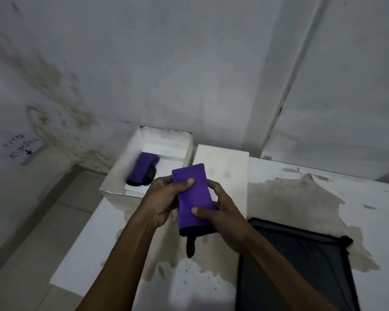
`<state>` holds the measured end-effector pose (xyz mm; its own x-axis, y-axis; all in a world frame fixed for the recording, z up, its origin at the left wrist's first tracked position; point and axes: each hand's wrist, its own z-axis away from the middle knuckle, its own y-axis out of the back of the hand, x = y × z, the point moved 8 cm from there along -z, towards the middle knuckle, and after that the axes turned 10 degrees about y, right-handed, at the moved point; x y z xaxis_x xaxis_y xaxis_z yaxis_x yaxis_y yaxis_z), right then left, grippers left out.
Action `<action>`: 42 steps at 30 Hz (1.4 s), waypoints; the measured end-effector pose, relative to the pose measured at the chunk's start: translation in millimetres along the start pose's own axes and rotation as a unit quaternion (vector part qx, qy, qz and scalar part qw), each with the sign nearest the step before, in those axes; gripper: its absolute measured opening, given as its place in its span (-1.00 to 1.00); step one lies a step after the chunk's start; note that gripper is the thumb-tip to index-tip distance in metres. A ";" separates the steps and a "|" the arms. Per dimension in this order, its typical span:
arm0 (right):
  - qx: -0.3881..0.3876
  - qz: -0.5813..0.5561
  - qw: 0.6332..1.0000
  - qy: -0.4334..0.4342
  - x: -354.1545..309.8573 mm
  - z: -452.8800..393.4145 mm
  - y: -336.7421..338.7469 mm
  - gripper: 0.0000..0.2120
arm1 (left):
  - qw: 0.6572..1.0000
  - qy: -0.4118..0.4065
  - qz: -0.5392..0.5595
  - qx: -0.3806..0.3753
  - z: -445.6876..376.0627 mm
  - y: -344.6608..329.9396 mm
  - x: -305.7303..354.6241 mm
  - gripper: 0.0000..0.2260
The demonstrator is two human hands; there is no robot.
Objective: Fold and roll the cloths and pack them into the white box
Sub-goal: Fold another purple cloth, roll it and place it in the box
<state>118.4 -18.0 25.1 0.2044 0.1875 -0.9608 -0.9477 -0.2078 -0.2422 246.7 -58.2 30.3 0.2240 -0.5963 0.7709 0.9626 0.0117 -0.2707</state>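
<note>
Purple rolled cloth (192, 196) held in our left hand (164, 198) and right hand (220, 217), fingers (201, 211) wrapped around it, above the tabletop (301, 198), second roll (142, 169) in the white box (112, 176).

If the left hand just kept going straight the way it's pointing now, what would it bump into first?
The left hand points right, with its thumb already on the rolled purple cloth it holds. Going on, it would likely press through that cloth into the right hand gripping the other side. Depth is hard to judge from one view.
</note>
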 end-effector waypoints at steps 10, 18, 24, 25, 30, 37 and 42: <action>0.060 0.008 0.998 -0.021 -4.4 -102.2 -58.0 -0.54 | 0.994 -0.060 -0.086 0.026 -39.5 70.3 77.0 -0.86; 0.158 0.007 0.984 -0.087 52.1 -190.2 -68.2 -0.45 | 0.858 -0.219 -0.324 0.332 -89.0 169.5 135.3 -0.55; 0.229 -0.031 0.955 -0.187 117.7 -237.5 -63.9 -0.41 | 0.867 -0.106 -0.405 0.270 -142.2 195.1 104.9 -0.40; 0.238 -0.039 0.949 -0.203 125.5 -242.0 -64.2 -0.41 | 0.865 -0.105 -0.409 0.271 -144.4 196.5 101.2 -0.40; 0.274 -0.029 0.932 -0.236 159.4 -260.9 -65.1 -0.46 | 0.830 -0.146 -0.439 0.313 -146.8 201.5 96.9 -0.46; 0.289 0.061 0.934 -0.199 177.8 -277.1 -55.2 -0.51 | 0.834 -0.145 -0.424 0.321 -151.1 203.9 94.1 -0.45; 0.298 0.135 0.928 -0.179 178.5 -280.5 -55.7 -0.53 | 0.832 -0.147 -0.427 0.322 -150.9 202.6 94.6 -0.42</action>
<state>276.4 -242.3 -170.8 -0.0536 0.5348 -0.8433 -0.9415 0.2544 0.2212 439.9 -233.4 -38.6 -0.6480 -0.3862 0.6565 0.6502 0.1683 0.7409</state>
